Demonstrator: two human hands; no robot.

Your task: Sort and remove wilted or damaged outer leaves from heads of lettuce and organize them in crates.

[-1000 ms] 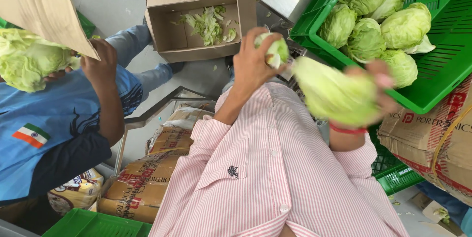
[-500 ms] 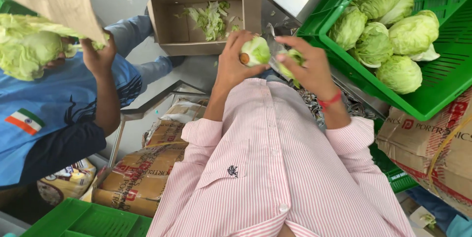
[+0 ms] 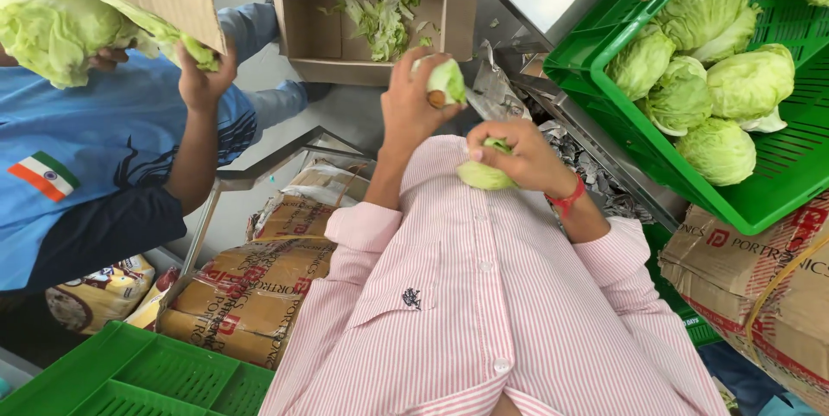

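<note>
My left hand [image 3: 410, 105] is raised in front of my pink striped shirt and grips a small pale green cabbage head [image 3: 446, 81], stem end toward the palm. My right hand [image 3: 516, 155], with a red band at the wrist, is closed on a loose cabbage leaf [image 3: 482, 177] just below and to the right of that head, close to my chest. The two hands are a little apart.
A green crate [image 3: 760, 200] with several cabbage heads [image 3: 717, 88] sits at the right. An open cardboard box [image 3: 302, 28] with leaf scraps lies ahead. A co-worker in a blue shirt [image 3: 95, 148] holds a leafy cabbage [image 3: 60, 28] at left. Brown cartons [image 3: 259, 278] and another green crate [image 3: 138, 377] lie below.
My right hand came in from the right with a large leaf, met the cabbage head, then dropped toward my chest with a smaller leaf. My left hand has stayed raised with the head.
</note>
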